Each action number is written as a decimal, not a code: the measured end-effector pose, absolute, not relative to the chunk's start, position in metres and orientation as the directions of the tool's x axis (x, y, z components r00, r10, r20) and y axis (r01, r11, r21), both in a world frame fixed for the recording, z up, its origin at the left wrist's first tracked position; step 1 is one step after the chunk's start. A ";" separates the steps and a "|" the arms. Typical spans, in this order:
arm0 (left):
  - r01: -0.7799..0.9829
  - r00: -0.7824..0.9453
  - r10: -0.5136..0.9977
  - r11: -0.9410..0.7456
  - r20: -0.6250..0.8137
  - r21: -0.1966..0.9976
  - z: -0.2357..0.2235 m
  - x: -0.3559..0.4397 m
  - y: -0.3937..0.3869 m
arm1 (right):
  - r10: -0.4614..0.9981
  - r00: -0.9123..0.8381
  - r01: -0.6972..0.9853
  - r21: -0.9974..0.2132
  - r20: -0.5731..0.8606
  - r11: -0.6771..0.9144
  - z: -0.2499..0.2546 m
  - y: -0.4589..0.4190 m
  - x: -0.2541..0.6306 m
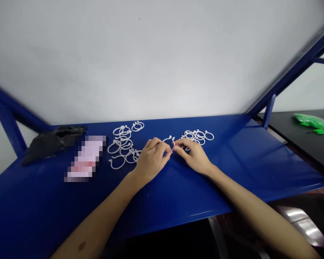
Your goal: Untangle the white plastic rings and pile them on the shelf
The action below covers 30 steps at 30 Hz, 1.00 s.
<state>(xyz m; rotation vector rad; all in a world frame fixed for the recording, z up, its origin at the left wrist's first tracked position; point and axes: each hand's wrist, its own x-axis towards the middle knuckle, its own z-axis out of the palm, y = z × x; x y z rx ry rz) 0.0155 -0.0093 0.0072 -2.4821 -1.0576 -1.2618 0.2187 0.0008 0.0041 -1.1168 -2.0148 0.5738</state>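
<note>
Over the blue table (232, 162), my left hand (151, 160) and my right hand (194, 154) meet and pinch one white plastic ring (169, 139) between their fingertips, each hand on one side of it. The ring looks open at its right end. A loose heap of several white rings (124, 145) lies just left of my left hand. A smaller cluster of white rings (198, 135) lies just behind my right hand.
A crumpled black bag (52, 142) lies at the table's far left, with a blurred pink-and-white object (85, 158) beside it. A white wall stands behind the table. To the right, a dark table (299, 140) holds green plastic parts (313, 123). Blue frame bars (268, 109) rise at both sides.
</note>
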 end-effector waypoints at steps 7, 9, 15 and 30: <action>0.680 0.401 0.546 -0.716 0.735 0.161 0.002 0.020 -0.015 | 0.883 -0.269 0.387 -0.796 0.384 0.464 0.008 -0.008 0.206; 0.709 0.315 0.595 -0.666 0.740 0.234 0.002 0.020 -0.014 | 0.860 -0.266 0.453 -0.731 0.435 0.510 0.008 -0.007 0.209; 0.704 0.241 0.706 -0.600 0.666 0.381 0.002 0.017 -0.009 | 0.743 -0.355 0.572 -0.497 0.567 0.653 0.004 -0.005 0.214; 0.748 0.370 0.670 -0.626 0.644 0.221 -0.003 0.025 -0.018 | 0.625 -0.570 0.644 -0.184 0.533 0.743 -0.004 -0.011 0.212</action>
